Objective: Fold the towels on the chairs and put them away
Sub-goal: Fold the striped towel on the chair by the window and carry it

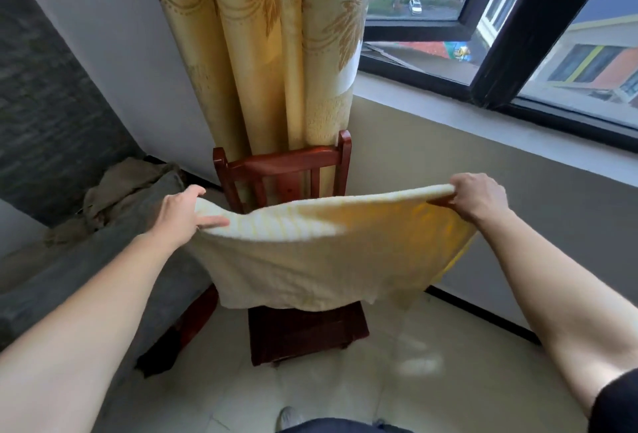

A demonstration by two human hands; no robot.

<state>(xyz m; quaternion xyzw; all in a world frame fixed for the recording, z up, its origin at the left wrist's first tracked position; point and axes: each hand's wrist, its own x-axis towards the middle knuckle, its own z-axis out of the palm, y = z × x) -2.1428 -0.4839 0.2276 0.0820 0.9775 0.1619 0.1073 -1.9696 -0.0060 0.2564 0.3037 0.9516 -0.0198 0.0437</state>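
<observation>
A pale yellow towel (310, 256) hangs stretched in the air between my two hands, above the seat of a dark red wooden chair (286, 163). My left hand (183, 215) pinches its left top corner. My right hand (480, 196) grips the right top corner, with fingers curled over the edge. The towel's lower edge hangs over the chair seat (310, 332) and hides most of it. Whether the cloth touches the seat I cannot tell.
A golden patterned curtain (262, 53) hangs right behind the chair. A grey sofa (69, 260) with crumpled brown cloth (117, 187) stands at the left. A black-framed window (500, 53) and wall are on the right. Pale floor tiles (379, 391) lie in front.
</observation>
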